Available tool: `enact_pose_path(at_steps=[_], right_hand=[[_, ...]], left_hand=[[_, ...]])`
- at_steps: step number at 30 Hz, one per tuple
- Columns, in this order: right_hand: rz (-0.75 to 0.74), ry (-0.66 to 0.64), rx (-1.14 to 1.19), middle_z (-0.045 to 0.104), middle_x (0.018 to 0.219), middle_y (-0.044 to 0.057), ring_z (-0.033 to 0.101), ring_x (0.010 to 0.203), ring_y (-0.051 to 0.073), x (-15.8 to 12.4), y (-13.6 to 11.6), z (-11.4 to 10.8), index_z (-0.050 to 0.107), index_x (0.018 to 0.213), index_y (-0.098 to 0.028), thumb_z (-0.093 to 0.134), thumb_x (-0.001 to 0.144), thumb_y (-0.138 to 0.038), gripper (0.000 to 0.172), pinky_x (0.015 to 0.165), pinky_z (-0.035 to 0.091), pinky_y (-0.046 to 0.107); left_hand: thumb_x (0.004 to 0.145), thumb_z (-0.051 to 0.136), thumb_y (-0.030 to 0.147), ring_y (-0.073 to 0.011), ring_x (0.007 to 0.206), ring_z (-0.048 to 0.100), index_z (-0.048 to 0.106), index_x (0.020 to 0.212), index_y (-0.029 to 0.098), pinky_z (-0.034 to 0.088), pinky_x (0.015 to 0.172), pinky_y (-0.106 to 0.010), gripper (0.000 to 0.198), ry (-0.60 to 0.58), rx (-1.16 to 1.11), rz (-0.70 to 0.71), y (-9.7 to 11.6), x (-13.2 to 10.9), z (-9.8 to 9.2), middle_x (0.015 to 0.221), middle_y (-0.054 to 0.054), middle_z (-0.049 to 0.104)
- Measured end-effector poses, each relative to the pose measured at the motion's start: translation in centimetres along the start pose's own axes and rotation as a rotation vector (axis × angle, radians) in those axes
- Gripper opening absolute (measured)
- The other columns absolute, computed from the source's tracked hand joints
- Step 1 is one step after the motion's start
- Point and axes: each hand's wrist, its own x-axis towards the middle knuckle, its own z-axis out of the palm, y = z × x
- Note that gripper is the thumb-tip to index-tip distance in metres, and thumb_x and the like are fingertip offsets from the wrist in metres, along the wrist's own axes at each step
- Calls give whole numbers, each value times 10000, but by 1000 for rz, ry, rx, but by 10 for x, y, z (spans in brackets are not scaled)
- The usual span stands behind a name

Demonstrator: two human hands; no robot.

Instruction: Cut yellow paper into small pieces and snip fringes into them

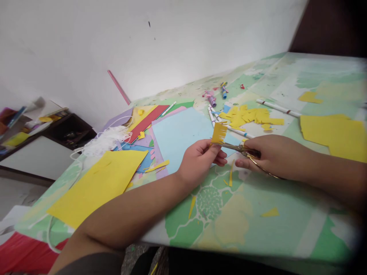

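One pair of scissors [241, 148], one fringed yellow strip [218, 133] right by the blades, plus two small rolled pieces [224, 92] farther back on the table [286, 229]. Left hand's [197, 158] grip is pinching the strip, right hand's [275, 154] has the scissors, both angled inward.

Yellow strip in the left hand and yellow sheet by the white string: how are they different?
The strip is small; the sheet is much bigger. The strip has a fringe of cuts; the sheet shows none. The left hand holds the strip; the sheet lies on the tablecloth. Both are yellow.
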Motion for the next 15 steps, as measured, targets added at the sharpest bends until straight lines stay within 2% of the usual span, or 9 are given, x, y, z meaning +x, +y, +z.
enact_pose_path(at_steps=[9, 15], right_hand=[[-13, 41, -10, 501, 520, 22, 405, 471, 152, 2, 3, 5, 379, 538, -228, 350, 683, -718, 512, 438, 253, 279], [-31, 62, 3, 499, 509, 33, 406, 465, 163, 3, 6, 7, 362, 522, -234, 336, 684, -722, 515, 431, 256, 293]], left_hand=[[735, 572, 325, -83, 516, 575, 556, 685, 151, 486, 572, -247, 182, -2, 42, 4, 2, -2, 2, 610, 10, 613], [742, 569, 305, -75, 513, 574, 552, 687, 146, 482, 554, -225, 169, -5, 18, 1, 1, -1, 1, 600, 12, 607]])
